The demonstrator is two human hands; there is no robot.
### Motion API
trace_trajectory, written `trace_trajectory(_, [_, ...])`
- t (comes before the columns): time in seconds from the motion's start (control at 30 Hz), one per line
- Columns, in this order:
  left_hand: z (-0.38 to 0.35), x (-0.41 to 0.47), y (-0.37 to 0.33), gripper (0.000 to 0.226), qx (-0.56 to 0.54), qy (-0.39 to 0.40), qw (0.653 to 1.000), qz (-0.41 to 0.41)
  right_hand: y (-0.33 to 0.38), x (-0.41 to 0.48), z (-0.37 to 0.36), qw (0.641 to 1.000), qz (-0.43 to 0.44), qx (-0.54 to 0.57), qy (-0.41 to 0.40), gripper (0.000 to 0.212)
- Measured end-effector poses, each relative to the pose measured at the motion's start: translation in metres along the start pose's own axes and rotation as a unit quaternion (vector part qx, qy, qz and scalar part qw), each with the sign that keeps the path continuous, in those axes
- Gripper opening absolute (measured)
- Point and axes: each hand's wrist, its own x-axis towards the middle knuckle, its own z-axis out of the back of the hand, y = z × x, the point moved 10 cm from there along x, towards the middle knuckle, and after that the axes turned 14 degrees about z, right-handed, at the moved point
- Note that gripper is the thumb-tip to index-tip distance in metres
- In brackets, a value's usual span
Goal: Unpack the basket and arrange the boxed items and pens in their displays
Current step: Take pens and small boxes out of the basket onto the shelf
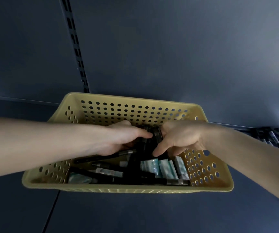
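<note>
Now, from the head view, a yellow basket [127,189] with round holes in its walls sits on a dark blue-grey shelf [135,214], its far side close against the back panel [169,47]. Both forearms reach in over its side rims.

The left hand [127,137] and the right hand [182,137] meet over the far half of the basket, with a bundle [153,137] of black pens between them. The left hand's fingers curl round the bundle from the left. The right hand closes on it from the right with its thumb pointing down toward the basket floor, though the right hand is blurred, so the exact lie of its fingers is hard to tell.

Below the hands, loose pens [105,157], black with silver bands, lie crosswise on the basket floor. Teal-and-white boxes [165,167] stand in a row against the right wall, and one more lies flat near the front left corner.

A slotted strip [75,47] runs up the back panel, left of the basket. At the far right edge, more dark pens [273,137] lie packed together on the shelf, well apart from the basket.
</note>
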Motion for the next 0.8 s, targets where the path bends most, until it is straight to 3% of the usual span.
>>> trace_trajectory(0.17, [-0.004, -0.007, -0.003, 0.064, -0.053, 0.021, 0.998, -0.021, 0.009, -0.003, -0.012, 0.992, 0.016, 0.113, 0.048, 0.024])
trace_trajectory(0.27, [-0.005, -0.013, -0.005, 0.097, -0.059, 0.041, 0.997, -0.026, 0.014, -0.002, -0.009, 0.988, 0.042, 0.143, 0.033, 0.032])
trace_trajectory(0.33, [-0.006, -0.016, -0.008, 0.108, -0.069, 0.058, 0.995, -0.033, 0.013, 0.000, -0.003, 0.988, 0.051, 0.145, 0.010, 0.043])
trace_trajectory(0.43, [-0.006, -0.019, -0.009, 0.121, -0.070, 0.065, 0.995, -0.037, 0.012, 0.001, 0.005, 0.989, 0.059, 0.137, -0.020, 0.041])
trace_trajectory(0.57, [-0.006, -0.026, -0.013, 0.103, -0.106, 0.073, 0.990, -0.056, 0.017, -0.001, 0.011, 0.983, 0.087, 0.158, -0.043, 0.032])
trace_trajectory(0.7, [0.001, -0.032, -0.022, 0.043, -0.102, 0.032, 0.988, -0.114, 0.017, -0.001, 0.017, 0.983, 0.103, 0.137, -0.071, 0.037])
trace_trajectory(0.8, [0.009, -0.041, -0.030, 0.031, -0.106, -0.002, 0.979, -0.172, 0.022, -0.004, 0.013, 0.984, 0.120, 0.121, -0.050, 0.041])
